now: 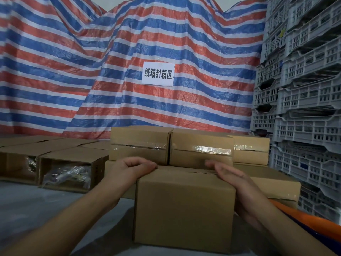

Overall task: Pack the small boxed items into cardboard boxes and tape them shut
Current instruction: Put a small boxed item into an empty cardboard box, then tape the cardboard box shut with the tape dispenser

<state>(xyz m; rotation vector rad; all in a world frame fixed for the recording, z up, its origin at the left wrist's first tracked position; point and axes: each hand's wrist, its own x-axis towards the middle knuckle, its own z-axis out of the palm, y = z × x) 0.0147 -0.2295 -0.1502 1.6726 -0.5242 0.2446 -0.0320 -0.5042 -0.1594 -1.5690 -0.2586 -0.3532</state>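
Cardboard: plain brown box between the hands, standing on the grey bench; top flaps folded down, centre seam showing no tape.
Left hand: fingers curled over the box's top left edge, gripping it.
Right hand: flat and nearly straight, palm pressed against the box's right side, fingertips at the top right corner; not curled round anything.
Beyond the hands: taped boxes stacked in two layers, clear tape glinting along their seams; judged finished.
Left of the left hand: open boxes lying on their sides, clear-wrapped contents visible inside; judged still to close and seal.
Small boxed items: none identifiable loose; contents of held box hidden.
Tape tool: none in view.
Progress: several boxes done, this one closed but apparently unsealed, at least two more open; somewhere mid-task.
Backdrop: striped tarp with paper sign; grey crates stacked right of the right hand.
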